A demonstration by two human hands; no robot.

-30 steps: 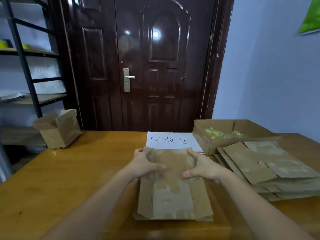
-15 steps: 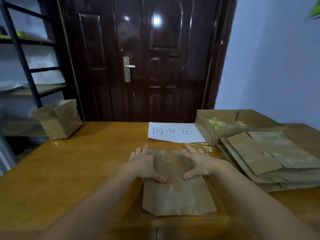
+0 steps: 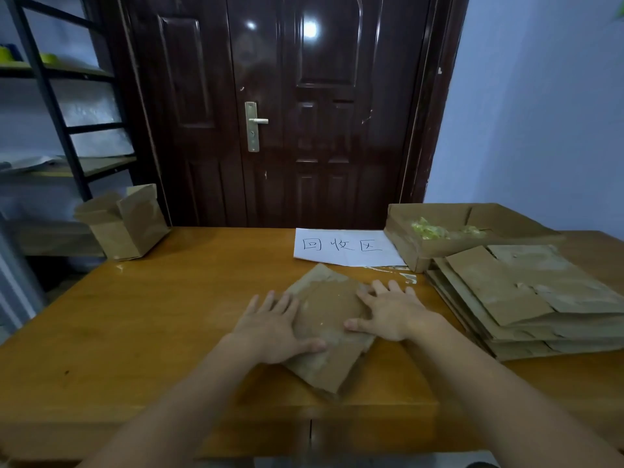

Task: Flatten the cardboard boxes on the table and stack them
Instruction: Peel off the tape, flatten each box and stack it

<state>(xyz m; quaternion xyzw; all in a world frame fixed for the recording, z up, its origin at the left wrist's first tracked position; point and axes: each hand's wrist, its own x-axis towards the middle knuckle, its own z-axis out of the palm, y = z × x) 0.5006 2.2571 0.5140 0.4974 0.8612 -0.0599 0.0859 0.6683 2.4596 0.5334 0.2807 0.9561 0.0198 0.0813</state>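
flattened box pressed under both palms

the box [image 3: 326, 327] lies collapsed on the table [image 3: 152, 319], just in front of the person and near the sheet [image 3: 344, 246] with handwritten characters. a second ago it lay square to the table edge, with fingers curled over its far end; now it sits turned at an angle, one corner pointing toward the sheet. the left hand [image 3: 270, 327] rests with fingers spread and straight, palm partly on the box's left edge and partly on the table. the right hand [image 3: 391, 315] lies flat on the box's right part, fingers likewise spread, gripping nothing. the change suggests that pressing is done and the piece is being swung toward the stack [image 3: 526, 298] of flattened boxes at the right, which lies well apart from it. judged from this, the present box still needs moving onto that stack.

one upright box [image 3: 125, 224], its flaps open, stands at the table's far left corner and is not yet flattened. a tray [image 3: 449, 228] of cardboard holding yellowish scraps sits behind the stack, touching it.

the table is glossy orange-brown wood and reflects light; thin cardboard probably slides easily on it. behind it stands a dark panelled door [image 3: 304, 113] with a metal handle, a pale blue wall [image 3: 540, 113] to the right, and a black-framed shelf [image 3: 60, 113] to the left.
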